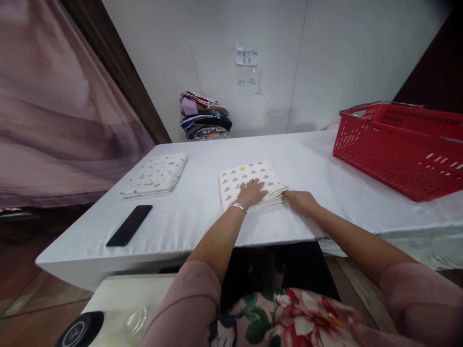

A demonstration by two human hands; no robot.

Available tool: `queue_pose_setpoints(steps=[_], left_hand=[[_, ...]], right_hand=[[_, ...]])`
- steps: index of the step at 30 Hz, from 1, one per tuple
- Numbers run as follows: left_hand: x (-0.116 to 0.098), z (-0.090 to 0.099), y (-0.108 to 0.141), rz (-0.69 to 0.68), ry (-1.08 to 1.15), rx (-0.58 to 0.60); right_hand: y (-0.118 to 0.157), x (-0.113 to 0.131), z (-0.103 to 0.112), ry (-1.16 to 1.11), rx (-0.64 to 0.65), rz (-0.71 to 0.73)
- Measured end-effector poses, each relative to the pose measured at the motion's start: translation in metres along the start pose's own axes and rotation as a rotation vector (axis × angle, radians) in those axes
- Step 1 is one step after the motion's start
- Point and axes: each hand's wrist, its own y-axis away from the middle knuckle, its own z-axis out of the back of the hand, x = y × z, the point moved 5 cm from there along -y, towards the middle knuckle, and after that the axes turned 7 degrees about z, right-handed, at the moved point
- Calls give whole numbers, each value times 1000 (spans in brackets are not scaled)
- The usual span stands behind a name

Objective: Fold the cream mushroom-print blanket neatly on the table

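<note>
A folded white cloth (pixel 230 182) with grey cloud-like prints and a small yellow mark lies on the white-covered table (pixel 202 212) in front of me. My left hand (pixel 252 193), a silver bracelet at its wrist, rests on top of the cloth with fingers spread. At the cloth's near right corner, my right hand (pixel 301 201) pinches the layered edge, which is slightly lifted. Its fingertips are partly hidden by the fabric. To the left lies another folded white cloth (pixel 157 173) with small dark prints.
A black phone (pixel 129 225) lies near the table's left front. At the right stands a red plastic basket (pixel 394 149). Folded clothes (pixel 206 118) are stacked by the wall behind the table, under paper notes (pixel 247 57). A pink curtain (pixel 61 106) hangs at left.
</note>
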Motion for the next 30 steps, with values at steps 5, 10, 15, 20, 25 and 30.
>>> queue_pose_setpoints(steps=[5,10,15,20,25,30], left_hand=[[3,-6,-5,12,5,1],[3,-2,-6,46,21,42],[-3,-7,4,54,-56,-92],[-9,-13,7,62,-55,-161],[-5,7,2,74,66,-27],[42,20,27,174,128,-142]], right_hand=[[-2,0,3,-94,-35,11],[2,-3,2,-155,-50,6],[16,-4,4,-223,-94,-26],[18,17,30,-276,-362,0],[-14,60,59,-365,-578,245],[-40,33,17,-272,-225,16]])
